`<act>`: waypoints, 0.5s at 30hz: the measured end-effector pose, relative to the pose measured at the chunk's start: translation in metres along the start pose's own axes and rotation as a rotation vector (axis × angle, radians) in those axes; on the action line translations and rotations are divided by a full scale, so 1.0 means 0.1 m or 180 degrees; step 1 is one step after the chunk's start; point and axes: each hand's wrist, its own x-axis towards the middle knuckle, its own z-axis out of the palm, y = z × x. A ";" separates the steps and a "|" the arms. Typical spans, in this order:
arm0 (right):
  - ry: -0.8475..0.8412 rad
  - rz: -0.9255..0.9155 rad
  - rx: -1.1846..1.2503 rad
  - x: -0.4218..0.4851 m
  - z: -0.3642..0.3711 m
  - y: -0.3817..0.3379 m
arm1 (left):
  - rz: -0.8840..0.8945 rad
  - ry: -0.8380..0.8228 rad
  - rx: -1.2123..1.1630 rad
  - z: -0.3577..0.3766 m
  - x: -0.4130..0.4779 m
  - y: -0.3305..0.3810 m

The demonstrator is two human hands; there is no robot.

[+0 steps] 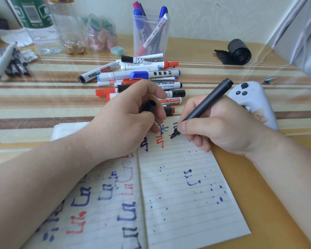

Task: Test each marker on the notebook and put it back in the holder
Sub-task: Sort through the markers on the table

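Markers (142,76) lie heaped on a striped table (43,97) just beyond an open notebook (178,194), while only a few stand in the clear holder (151,38) at the far edge; judging by the pile, most of the job is left to do. Blue, red and black scribbles cover both pages, so a good number of tests look done. The person's right hand (217,126) pinches a black marker (205,106) between the thumb and curled fingers (199,141), its tip touching the far end of the right page beside red and blue marks. The left hand (126,121), resting over the notebook's far left, curls its fingers (156,92) round the black cap (150,105). For this marker, capping and the trip to the holder are not yet done.
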 end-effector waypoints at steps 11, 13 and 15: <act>0.0029 0.0003 -0.0241 0.00 0.03 -0.03 | -0.0007 -0.0009 0.0021 -0.01 0.00 0.00; 0.0080 0.0022 -0.0325 0.00 0.03 -0.04 | -0.0012 -0.0016 0.0033 -0.01 0.00 0.00; 0.0123 0.0048 -0.0357 0.01 0.02 -0.04 | -0.0011 -0.0010 0.0016 0.00 0.00 0.00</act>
